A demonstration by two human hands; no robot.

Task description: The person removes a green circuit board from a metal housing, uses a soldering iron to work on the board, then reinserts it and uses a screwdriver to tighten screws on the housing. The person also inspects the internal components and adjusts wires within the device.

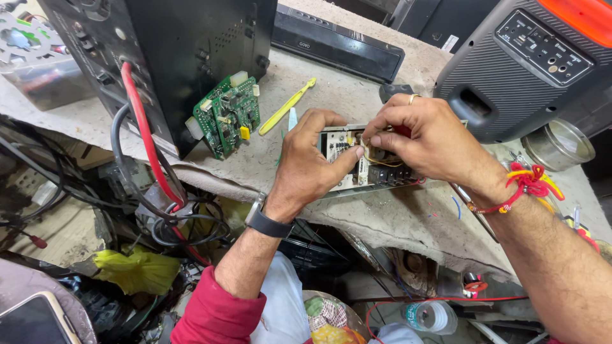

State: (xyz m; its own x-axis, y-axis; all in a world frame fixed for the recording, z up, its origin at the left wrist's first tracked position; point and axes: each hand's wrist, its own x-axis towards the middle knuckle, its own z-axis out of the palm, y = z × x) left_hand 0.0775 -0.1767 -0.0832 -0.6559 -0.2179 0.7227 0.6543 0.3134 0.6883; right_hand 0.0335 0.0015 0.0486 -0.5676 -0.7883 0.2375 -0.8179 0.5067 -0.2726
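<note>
Left hand (306,167) grip clamps pale circuit board (341,148); right hand (424,140) grip pinches board's yellow wires (381,162).

Phone screen (32,322): at your lower left, below the bench's front edge, a dark, blank rectangle with rounded corners in a pale frame.
Bottle label (417,314): on the small clear bottle lying under the bench's front edge to your right; a white band with greenish print.
Speaker panel (542,46): at the bench's far right corner, a dark grey slanted rectangle with small pale markings beside its buttons.
</note>
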